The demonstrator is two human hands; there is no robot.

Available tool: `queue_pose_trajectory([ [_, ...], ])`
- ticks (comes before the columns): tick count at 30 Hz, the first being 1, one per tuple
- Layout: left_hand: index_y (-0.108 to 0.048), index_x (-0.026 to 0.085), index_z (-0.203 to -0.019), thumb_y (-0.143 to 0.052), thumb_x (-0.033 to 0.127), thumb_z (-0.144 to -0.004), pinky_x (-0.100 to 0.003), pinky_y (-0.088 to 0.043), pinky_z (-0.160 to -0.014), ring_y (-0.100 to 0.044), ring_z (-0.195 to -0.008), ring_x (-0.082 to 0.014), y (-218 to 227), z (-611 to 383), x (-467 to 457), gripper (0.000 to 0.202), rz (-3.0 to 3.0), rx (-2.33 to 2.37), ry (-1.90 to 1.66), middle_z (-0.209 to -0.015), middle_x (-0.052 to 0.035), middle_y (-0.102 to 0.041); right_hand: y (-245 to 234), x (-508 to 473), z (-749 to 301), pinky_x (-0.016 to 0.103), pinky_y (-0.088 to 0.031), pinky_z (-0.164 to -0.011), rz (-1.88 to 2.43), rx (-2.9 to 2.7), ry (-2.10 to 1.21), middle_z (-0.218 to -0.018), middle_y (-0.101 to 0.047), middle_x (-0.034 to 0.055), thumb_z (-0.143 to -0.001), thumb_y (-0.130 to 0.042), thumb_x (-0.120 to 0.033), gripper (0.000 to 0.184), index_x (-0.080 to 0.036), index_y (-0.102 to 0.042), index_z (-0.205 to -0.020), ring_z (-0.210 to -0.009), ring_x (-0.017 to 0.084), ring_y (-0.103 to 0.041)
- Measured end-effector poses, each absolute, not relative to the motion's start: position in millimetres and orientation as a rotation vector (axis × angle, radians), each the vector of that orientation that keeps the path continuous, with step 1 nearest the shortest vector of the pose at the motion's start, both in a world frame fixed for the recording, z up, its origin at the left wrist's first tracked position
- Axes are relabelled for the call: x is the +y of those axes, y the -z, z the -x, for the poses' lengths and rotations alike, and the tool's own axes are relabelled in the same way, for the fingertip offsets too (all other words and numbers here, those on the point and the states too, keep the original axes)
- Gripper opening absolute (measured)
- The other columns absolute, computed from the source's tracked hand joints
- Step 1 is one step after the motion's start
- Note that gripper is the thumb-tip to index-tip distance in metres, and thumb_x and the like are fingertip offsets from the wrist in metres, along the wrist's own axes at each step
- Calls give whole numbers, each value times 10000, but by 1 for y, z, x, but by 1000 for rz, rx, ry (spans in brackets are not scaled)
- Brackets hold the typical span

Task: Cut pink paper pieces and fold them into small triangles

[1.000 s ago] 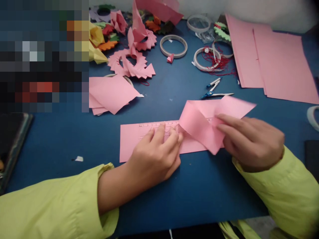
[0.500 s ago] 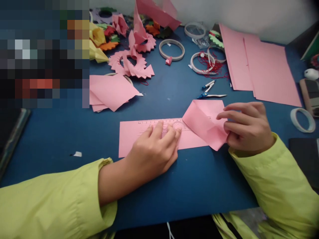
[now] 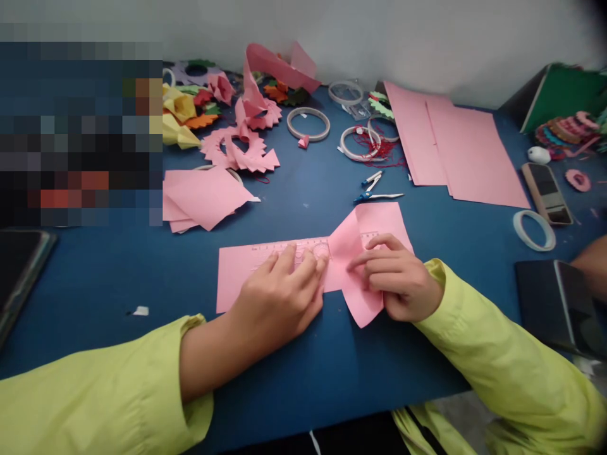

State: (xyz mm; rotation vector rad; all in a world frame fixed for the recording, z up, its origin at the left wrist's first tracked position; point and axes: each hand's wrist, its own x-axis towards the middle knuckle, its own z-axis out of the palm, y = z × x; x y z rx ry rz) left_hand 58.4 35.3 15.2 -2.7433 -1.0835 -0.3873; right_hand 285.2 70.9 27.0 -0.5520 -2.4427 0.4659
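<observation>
My left hand point(image 3: 282, 287) lies over a clear plastic ruler point(image 3: 268, 248), its fingers apart and pressing the ruler onto a pink sheet of paper point(image 3: 229, 278). At the ruler's right end, part of the sheet is raised and folded back towards the left. My right hand point(image 3: 401, 275) is closed on this pink paper point(image 3: 345, 243), with the index finger stretched along it. The thumb is mostly hidden. More ruler marks show behind the raised flap, close to my right fingers. A compass point(image 3: 374, 189) lies just beyond the sheet.
Pink sheets point(image 3: 478, 151) lie at the back right, cut pink pieces point(image 3: 203, 196) at the left. Tape rolls point(image 3: 308, 134), red thread point(image 3: 386, 151) and folded paper shapes point(image 3: 237, 148) line the back. A phone point(image 3: 547, 193) and dark box point(image 3: 559, 303) are at the right, near another person's hand point(image 3: 592, 265).
My right hand has moved left and slightly nearer with the paper, folding it further over the ruler. My left hand stays on the ruler. The camera view has shifted.
</observation>
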Motion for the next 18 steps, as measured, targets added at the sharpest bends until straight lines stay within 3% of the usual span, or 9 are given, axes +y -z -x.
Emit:
queue_pose_trajectory([
  [3, -525, 9, -1261, -485, 215, -889, -434, -557, -778, -624, -1017, -325, -15, -59, 35, 426, 2750, -1095, 377, -1128, -178, -653, -28, 73, -289, 309, -426, -626, 632, -2403, -561, -503, -509, -17, -602, -378, -23, 203, -213, -370, -532, -537, 129, -548],
  [7, -529, 11, -1256, -486, 206, -889, -444, -558, -789, -625, -1022, -326, -15, -59, 35, 418, 2761, -1098, 375, -1138, -181, -650, -28, 75, -300, 279, -346, -519, 722, -2572, -623, -459, -425, -30, -553, -372, -61, 163, -223, -375, -538, -438, 124, -338],
  [9, -528, 10, -1255, -482, 207, -892, -449, -558, -792, -624, -1023, -328, -15, -59, 34, 416, 2760, -1103, 379, -1134, -180, -652, -28, 74, -303, 284, -327, -520, 835, -2628, -574, -471, -449, -23, -601, -376, -85, 142, -220, -413, -582, -438, 129, -325],
  [12, -525, 21, -1260, -469, 207, -901, -452, -552, -810, -619, -1041, -322, -15, -59, 34, 408, 2783, -1115, 351, -1150, -183, -645, -30, 70, -305, 283, -315, -517, 1046, -2571, -494, -501, -488, -14, -804, -364, -227, 157, -202, -514, -760, -450, 141, -390],
  [14, -517, 18, -1268, -459, 209, -906, -448, -550, -817, -616, -1052, -321, -15, -59, 34, 414, 2788, -1116, 321, -1163, -189, -638, -33, 67, -305, 274, -322, -507, 1146, -2525, -391, -514, -509, -18, -871, -378, -496, 384, -166, -547, -968, -464, 149, -453],
  [16, -512, 12, -1274, -452, 214, -908, -439, -552, -817, -617, -1053, -318, -15, -59, 34, 423, 2777, -1106, 308, -1167, -191, -637, -35, 66, -305, 272, -323, -493, 1234, -2522, -192, -508, -526, -19, -788, -436, -695, 680, -125, -518, -1148, -464, 160, -489],
  [18, -518, 8, -1269, -447, 217, -909, -428, -553, -822, -619, -1051, -312, -15, -59, 34, 422, 2762, -1092, 314, -1162, -187, -641, -34, 65, -306, 279, -302, -471, 1249, -2579, 14, -511, -562, -4, -777, -508, -625, 656, -128, -519, -1204, -444, 164, -488],
])
